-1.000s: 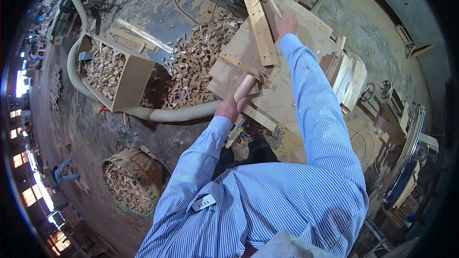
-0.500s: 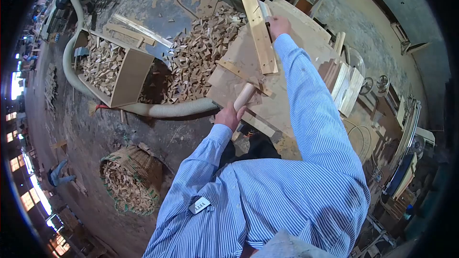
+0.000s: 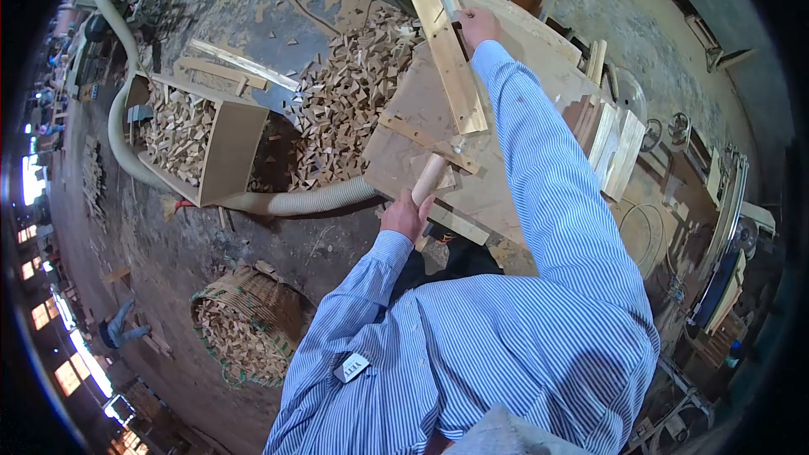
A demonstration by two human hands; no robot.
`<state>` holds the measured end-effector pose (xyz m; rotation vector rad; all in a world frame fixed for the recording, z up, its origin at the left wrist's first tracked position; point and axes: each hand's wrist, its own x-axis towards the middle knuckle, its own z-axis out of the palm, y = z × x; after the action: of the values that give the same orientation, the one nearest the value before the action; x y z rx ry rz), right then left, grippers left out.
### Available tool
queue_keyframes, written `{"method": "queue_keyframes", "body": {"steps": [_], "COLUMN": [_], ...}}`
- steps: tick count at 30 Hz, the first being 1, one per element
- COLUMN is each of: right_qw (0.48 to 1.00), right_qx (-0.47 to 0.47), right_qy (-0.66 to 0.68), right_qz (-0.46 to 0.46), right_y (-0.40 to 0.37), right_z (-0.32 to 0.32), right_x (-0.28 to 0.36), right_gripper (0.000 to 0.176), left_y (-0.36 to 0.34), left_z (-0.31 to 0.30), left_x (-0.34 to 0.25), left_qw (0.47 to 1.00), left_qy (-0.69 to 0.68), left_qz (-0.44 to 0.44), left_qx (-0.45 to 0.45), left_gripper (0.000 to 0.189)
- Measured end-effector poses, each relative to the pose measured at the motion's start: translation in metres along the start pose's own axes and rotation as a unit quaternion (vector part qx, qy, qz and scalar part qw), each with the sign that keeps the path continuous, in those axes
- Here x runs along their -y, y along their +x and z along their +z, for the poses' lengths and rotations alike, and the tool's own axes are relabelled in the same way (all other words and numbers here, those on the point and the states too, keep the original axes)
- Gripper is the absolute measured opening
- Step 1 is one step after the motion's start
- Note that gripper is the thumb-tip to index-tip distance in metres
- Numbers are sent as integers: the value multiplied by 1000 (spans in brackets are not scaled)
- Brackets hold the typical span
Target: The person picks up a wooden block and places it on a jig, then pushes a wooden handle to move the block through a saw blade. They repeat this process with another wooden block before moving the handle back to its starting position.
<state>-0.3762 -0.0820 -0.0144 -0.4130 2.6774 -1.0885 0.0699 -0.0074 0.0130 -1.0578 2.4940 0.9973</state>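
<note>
**Both hands on the bench, one tag too small to read**

From my feed I look down over a blue-striped shirt onto a plywood bench [image 3: 539, 67]. The left hand [image 3: 404, 215] sits at the bench's near edge with its fingers wrapped tight around a round wooden handle [image 3: 431, 175]. The handle tilts up and away from the hand, onto the board.

The right arm is stretched far out. The right hand [image 3: 478, 24] rests at the far end of a long wooden slat [image 3: 451, 67] that lies lengthwise on the bench. Its fingers look curled against the slat's edge. I cannot tell whether they clamp anything.

The only writing I find is on a small white tag [image 3: 352, 367] pinned to the left sleeve. It carries dark letters, too small for me to read. I see no brand on the bench or the slat.

Left of the bench a heap of wood offcuts [image 3: 345, 101] covers the floor. Beside it stands an open wooden box [image 3: 232, 152] holding more of them. A pale dust hose [image 3: 286, 200] curves around the box and runs in under the bench. Nearer to me, a woven basket [image 3: 253, 320] also holds offcuts.
</note>
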Motion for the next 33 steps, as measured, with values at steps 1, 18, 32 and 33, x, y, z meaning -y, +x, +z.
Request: {"method": "queue_keyframes", "body": {"steps": [1,18,32,33], "right_qw": [1000,995,961,961], "right_qx": [-7,-77,-196,-195], "right_qy": [1,-33,-109,-108], "right_qz": [-5,-52,-161,-166], "right_y": [1,94,30,24], "right_z": [-2,-14,-55,-57], "right_x": [0,-15,-26,-26], "right_gripper": [28,27,31,31], "left_y": [2,74,51,50], "left_z": [1,2,3,5], "left_x": [-3,-63,-42,-38], "left_qw": [1000,998,999,999], "left_qy": [4,-6,-6,-8], "left_qz": [-2,28,31,29], "left_qx": [-4,-50,-40,-44], "left_gripper": [52,52,54,54]}}
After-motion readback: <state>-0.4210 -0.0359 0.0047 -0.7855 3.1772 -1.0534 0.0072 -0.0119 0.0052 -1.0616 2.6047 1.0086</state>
